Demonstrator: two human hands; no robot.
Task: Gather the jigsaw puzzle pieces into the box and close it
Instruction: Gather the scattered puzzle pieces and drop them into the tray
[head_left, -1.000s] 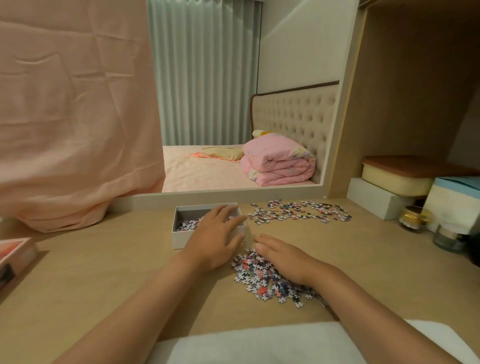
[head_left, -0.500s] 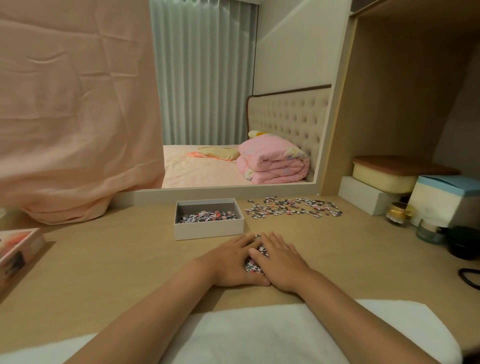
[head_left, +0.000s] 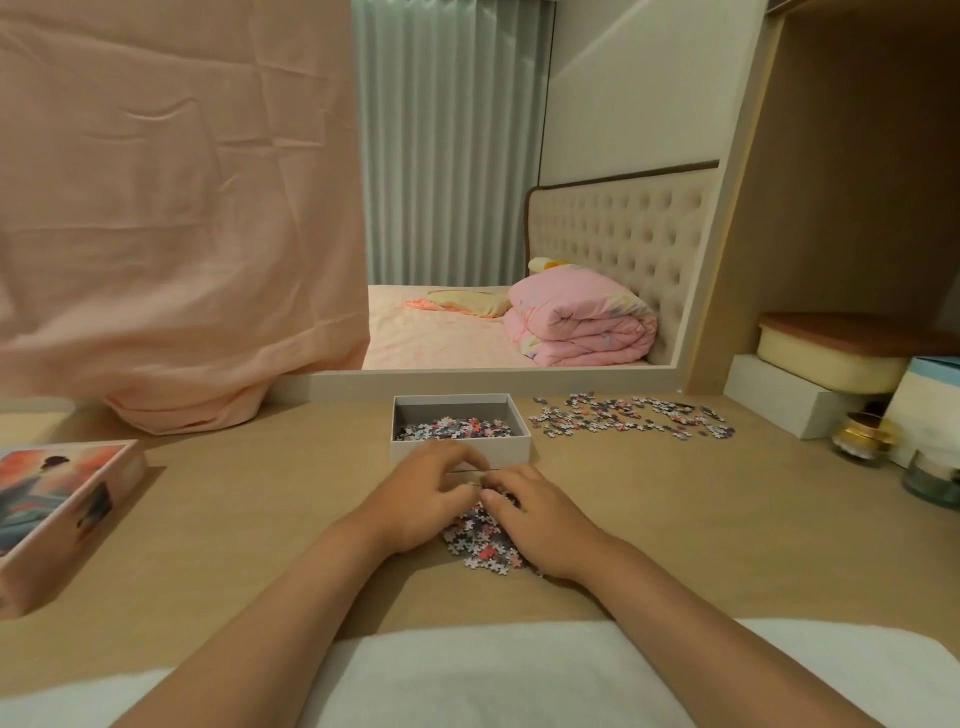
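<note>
On the pale wooden bench (head_left: 260, 519), a heap of small multicoloured jigsaw pieces (head_left: 480, 540) lies between both hands. The left hand (head_left: 421, 499) presses in from 9 o'clock of the heap and the right hand (head_left: 540, 525) from 3 o'clock. The fingers of both are curled over the pieces, and their tips meet at the far edge of the heap, so each hand cups its side of it. Some pieces show in the gap between the wrists, resting on the bench.

At 12 o'clock, just beyond the fingertips, stands the open shallow grey cardboard box (head_left: 519, 449). A thin layer of boxed pieces (head_left: 452, 428) covers its floor. At 2 o'clock, apart from the box, a loose scatter of pieces (head_left: 631, 421) spreads along the bench.

At 9 o'clock, well away from the hands, the printed cardboard box lid (head_left: 62, 499) with a pink and blue picture lies near the bench's left edge. At 3 o'clock, near the right edge, a gold-lidded jar (head_left: 865, 439) and a small glass jar (head_left: 932, 480) stand close together. At 6 o'clock a white cloth (head_left: 493, 675) lies under the forearms.
</note>
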